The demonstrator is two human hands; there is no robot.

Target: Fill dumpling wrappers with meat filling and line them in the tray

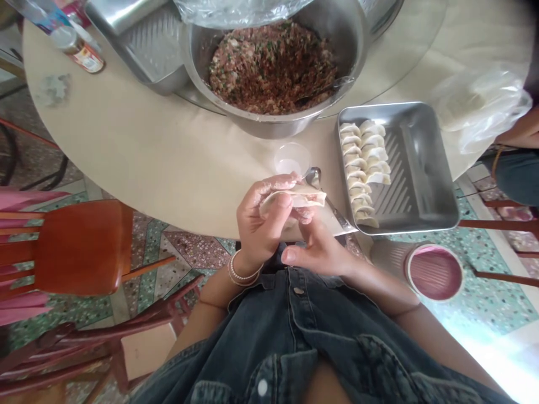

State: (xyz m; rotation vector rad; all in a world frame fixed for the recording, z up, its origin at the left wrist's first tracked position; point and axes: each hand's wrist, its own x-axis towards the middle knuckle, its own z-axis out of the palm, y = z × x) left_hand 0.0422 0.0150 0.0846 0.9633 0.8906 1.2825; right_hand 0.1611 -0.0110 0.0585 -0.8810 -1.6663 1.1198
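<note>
My left hand point(263, 216), a beaded bracelet at its wrist, pinches a folded dumpling point(314, 197) between thumb and fingers. The dumpling's right end gapes, with pinkish filling showing. Flour whitens the fingertips. Just below and to the right is my right hand point(322, 249), its thumb held apart and its other fingertips partly hidden behind the left hand. It does not visibly grip anything. Beyond the hands stands a small clear bowl point(290, 160) with whitish contents. A metal spoon point(330, 205) lies to its right, near the table edge.
A large metal pot point(269, 128) holds minced filling point(269, 73) under plastic wrap. At right, a metal tray point(421, 168) carries two rows of dumplings point(365, 168). Another tray point(151, 45), a jar point(86, 53) and a plastic bag point(480, 106) share the table. Another person's arm point(522, 129) shows far right.
</note>
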